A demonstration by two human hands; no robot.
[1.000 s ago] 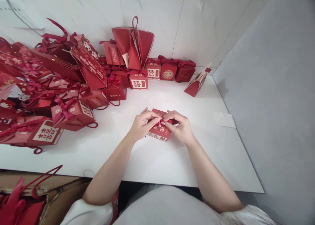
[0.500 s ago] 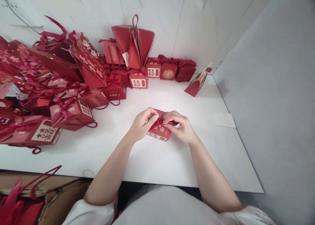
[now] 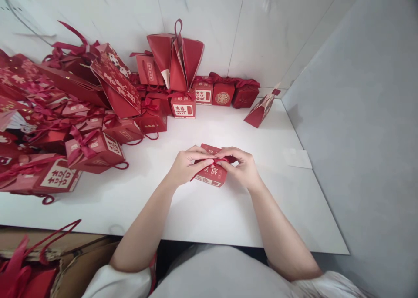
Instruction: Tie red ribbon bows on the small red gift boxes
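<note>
A small red gift box (image 3: 212,174) with gold characters lies on the white table (image 3: 202,211) in front of me. A red ribbon (image 3: 218,160) runs across its top. My left hand (image 3: 187,164) pinches the ribbon's left part, fingertips against the box top. From the other side, my right hand (image 3: 240,167) pinches the ribbon, and the fingertips of both hands nearly meet over the box.
Many finished red boxes with ribbon bows (image 3: 94,148) pile up at the left. A row of red boxes (image 3: 224,92) and an open red paper bag (image 3: 176,56) stand along the back wall. A folded red carton (image 3: 261,108) lies far right. A cardboard box (image 3: 48,263) sits below the table edge.
The fingers of both hands have shifted on the ribbon, drawing closer over the box top. The box has stayed in place.
</note>
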